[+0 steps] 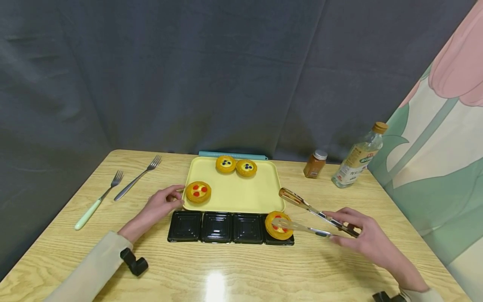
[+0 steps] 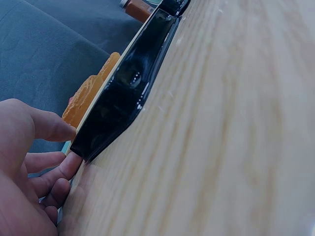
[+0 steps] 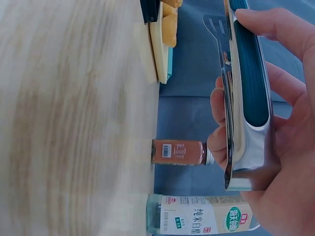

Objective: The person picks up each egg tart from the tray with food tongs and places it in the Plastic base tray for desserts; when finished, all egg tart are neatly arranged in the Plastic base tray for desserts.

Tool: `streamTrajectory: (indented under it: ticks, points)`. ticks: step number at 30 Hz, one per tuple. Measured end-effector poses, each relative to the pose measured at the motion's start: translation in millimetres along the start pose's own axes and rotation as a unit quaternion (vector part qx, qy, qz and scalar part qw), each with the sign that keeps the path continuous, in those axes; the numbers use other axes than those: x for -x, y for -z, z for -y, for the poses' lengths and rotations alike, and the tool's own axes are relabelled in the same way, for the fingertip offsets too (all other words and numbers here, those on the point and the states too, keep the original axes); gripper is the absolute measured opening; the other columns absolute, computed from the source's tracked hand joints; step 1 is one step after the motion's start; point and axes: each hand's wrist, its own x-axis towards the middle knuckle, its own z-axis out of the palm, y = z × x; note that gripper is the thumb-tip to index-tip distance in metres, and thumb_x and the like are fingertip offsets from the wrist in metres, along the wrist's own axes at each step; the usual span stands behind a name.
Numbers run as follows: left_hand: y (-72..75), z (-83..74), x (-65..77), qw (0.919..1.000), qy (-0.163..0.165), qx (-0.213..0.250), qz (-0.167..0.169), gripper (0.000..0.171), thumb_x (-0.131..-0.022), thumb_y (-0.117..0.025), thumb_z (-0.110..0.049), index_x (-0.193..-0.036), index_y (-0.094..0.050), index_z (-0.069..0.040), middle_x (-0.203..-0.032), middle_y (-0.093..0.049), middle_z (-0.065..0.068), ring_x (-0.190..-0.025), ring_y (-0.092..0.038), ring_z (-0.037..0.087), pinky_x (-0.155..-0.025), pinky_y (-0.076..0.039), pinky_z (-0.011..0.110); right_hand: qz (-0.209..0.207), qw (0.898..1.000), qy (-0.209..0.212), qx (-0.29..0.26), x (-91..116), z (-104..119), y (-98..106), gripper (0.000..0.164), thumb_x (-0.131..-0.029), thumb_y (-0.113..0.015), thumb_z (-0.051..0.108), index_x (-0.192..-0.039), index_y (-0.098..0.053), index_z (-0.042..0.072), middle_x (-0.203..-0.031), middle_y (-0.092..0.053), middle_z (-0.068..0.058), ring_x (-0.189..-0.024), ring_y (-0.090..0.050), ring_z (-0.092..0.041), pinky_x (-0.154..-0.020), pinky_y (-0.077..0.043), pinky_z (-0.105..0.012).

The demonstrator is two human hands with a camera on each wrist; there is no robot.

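Note:
My left hand [image 1: 162,202] pinches the left edge of a yellow tray [image 1: 234,197], thumb and fingers at its rim. Close by on that tray lies a tart with red pieces [image 1: 198,192]. Two tarts with blue berries [image 1: 225,164] sit at the tray's back. My right hand [image 1: 356,230] grips metal food tongs [image 1: 317,214], whose arms are spread apart. One tong tip passes over a second red-topped tart [image 1: 274,230] in the rightmost compartment of a black plastic container [image 1: 216,226]; the other tip is above and behind it. Whether the tongs touch this tart is unclear.
Two forks [image 1: 137,178] lie on the left of the wooden table. A small brown spice jar [image 1: 315,164] and a clear bottle [image 1: 356,161] stand at the back right. A teal strip [image 1: 233,155] runs behind the tray, before a dark curtain [image 1: 188,75].

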Motion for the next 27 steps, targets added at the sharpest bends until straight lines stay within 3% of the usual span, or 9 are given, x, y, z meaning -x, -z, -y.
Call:
streamTrajectory:
  ticks: [15,27]
  points:
    - [-0.1,2.0,-1.7,1.0,0.002,-0.004,-0.002,0.054,-0.093,-0.066,-0.017,-0.143,-0.054,-0.002,-0.107,-0.062,0.008,-0.093,-0.05,0.024,-0.078,-0.038,0.037,-0.028,0.999,-0.011,0.042,-27,8,-2,0.051,-0.086,-0.083,0.028,-0.134,-0.068,0.025,-0.109,-0.066,0.006,-0.093,-0.055,-0.011,-0.069,-0.046,-0.029]
    - [0.1,0.3,-1.3,1.0,-0.002,-0.001,-0.001,0.054,-0.093,-0.066,-0.017,-0.143,-0.054,-0.002,-0.107,-0.062,0.008,-0.093,-0.049,0.024,-0.078,-0.038,0.037,-0.012,0.999,-0.034,0.017,-51,7,-10,0.051,-0.087,-0.081,0.032,-0.135,-0.067,0.025,-0.113,-0.065,-0.002,-0.087,-0.053,-0.023,-0.063,-0.044,-0.03]
